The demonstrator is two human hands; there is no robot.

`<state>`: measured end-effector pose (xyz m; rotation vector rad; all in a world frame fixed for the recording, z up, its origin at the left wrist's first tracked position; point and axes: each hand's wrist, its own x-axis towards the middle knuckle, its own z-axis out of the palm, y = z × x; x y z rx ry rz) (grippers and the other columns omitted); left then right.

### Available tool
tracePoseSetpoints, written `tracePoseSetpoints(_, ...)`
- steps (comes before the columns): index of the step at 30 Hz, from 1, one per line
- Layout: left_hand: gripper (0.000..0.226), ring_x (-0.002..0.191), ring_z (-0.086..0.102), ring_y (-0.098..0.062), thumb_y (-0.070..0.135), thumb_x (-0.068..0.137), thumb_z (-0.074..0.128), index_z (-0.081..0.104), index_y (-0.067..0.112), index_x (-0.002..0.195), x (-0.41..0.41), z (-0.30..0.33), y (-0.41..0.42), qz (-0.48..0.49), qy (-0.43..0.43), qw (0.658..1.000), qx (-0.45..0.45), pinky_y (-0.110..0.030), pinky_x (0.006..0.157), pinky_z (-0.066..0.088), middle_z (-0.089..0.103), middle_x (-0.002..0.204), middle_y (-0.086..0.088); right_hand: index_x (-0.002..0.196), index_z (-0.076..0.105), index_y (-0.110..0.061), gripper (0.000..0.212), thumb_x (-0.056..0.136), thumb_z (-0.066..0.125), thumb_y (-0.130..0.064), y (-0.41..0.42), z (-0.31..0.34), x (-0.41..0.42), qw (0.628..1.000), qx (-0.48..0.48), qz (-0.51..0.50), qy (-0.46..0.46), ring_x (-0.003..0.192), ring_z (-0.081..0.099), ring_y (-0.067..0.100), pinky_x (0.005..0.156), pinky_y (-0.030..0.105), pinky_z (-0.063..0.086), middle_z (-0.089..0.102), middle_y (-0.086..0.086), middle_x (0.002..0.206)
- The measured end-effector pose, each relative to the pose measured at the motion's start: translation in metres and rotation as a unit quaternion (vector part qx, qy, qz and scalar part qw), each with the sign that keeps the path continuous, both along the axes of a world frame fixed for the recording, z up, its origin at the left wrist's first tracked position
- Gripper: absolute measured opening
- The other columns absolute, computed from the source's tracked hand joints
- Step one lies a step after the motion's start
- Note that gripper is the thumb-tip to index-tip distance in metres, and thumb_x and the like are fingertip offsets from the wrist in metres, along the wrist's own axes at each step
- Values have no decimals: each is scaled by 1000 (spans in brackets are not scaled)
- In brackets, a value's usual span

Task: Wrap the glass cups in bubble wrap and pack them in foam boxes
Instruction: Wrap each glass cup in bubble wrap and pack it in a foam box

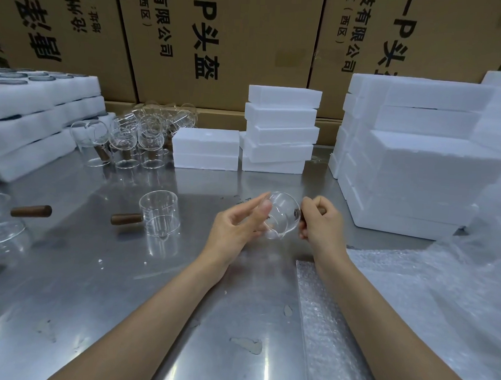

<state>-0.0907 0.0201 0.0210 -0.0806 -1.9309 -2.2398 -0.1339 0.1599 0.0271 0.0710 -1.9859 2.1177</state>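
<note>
A clear glass cup (281,212) with a wooden handle is held tilted above the steel table (124,285), mouth toward me, spout down. My right hand (321,224) is closed around its wooden handle. My left hand (239,222) touches the cup's rim on the left with thumb and fingers. A sheet of bubble wrap (332,322) lies flat on the table below my right forearm. White foam boxes (280,130) are stacked at the back centre, and a larger stack of foam boxes (416,168) stands at the right.
Another glass cup (159,217) with a wooden handle stands left of my hands. A further glass cup (1,225) sits at the left edge and a cluster of glass cups (128,138) at the back left. Foam trays (37,120) sit far left, loose bubble wrap (454,285) at right, cardboard cartons (221,39) behind.
</note>
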Motion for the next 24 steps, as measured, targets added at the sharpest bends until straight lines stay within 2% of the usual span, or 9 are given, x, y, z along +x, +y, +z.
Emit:
tracePoseSetpoints(4,52,75,73,-21,65,57,67,76,25,89,-2,1,3,59,-24,998,26,-23,63,56,76,93,2,58,36,-14,33,85,52,-7,-5,-1,2,999,18,-3,43,36,36,4,40,15,33,44,-10,38)
tracePoseSetpoints(7,45,66,71,-19,55,63,70,72,16,87,-3,1,7,91,-20,995,23,-30,68,55,75,89,-4,56,34,-17,36,85,54,-9,-11,-4,3,995,50,-12,83,39,42,3,47,21,33,46,-10,39)
tracePoseSetpoints(10,42,70,67,-20,46,63,74,63,14,87,-2,-1,12,112,8,994,1,-25,58,51,72,95,-11,56,33,-18,37,84,56,-11,-13,-8,4,990,81,-22,115,42,44,4,48,17,34,51,-11,41)
tracePoseSetpoints(12,45,78,67,-25,41,64,79,58,14,93,-1,-3,14,109,16,993,-41,-30,61,54,71,98,-9,55,33,-19,38,83,56,-10,-13,-9,3,989,91,-29,117,41,42,3,47,15,33,49,-12,40)
tracePoseSetpoints(15,56,87,67,-20,29,65,88,54,17,109,0,-6,16,72,24,992,-100,-36,72,56,65,108,-1,55,33,-18,37,83,55,-8,-9,-8,0,993,70,-35,94,38,40,0,46,18,33,44,-12,39)
tracePoseSetpoints(19,88,103,59,-1,45,51,88,43,36,127,2,-10,16,8,93,975,-201,-18,86,50,46,130,12,56,37,-16,32,83,54,-9,-2,-6,-3,998,21,-57,15,33,35,1,39,13,32,43,-12,36)
tracePoseSetpoints(21,89,108,57,-3,33,63,88,38,35,136,0,-13,15,10,128,961,-244,-15,89,47,42,134,13,57,39,-16,31,85,52,-13,1,-6,-3,998,-9,-41,-35,32,32,5,37,16,31,42,-10,38)
tracePoseSetpoints(23,80,100,61,-11,22,71,84,40,34,137,-2,-14,14,31,128,961,-243,-16,83,50,48,132,11,58,41,-15,31,86,52,-16,2,-7,-3,998,-14,-25,-53,34,33,5,37,16,32,43,-9,39)
tracePoseSetpoints(24,76,93,63,-12,24,71,84,44,35,135,-3,-14,15,43,123,964,-233,-15,77,50,54,128,10,58,42,-15,31,87,52,-18,2,-6,-3,999,-5,-25,-46,35,35,6,38,16,33,45,-9,39)
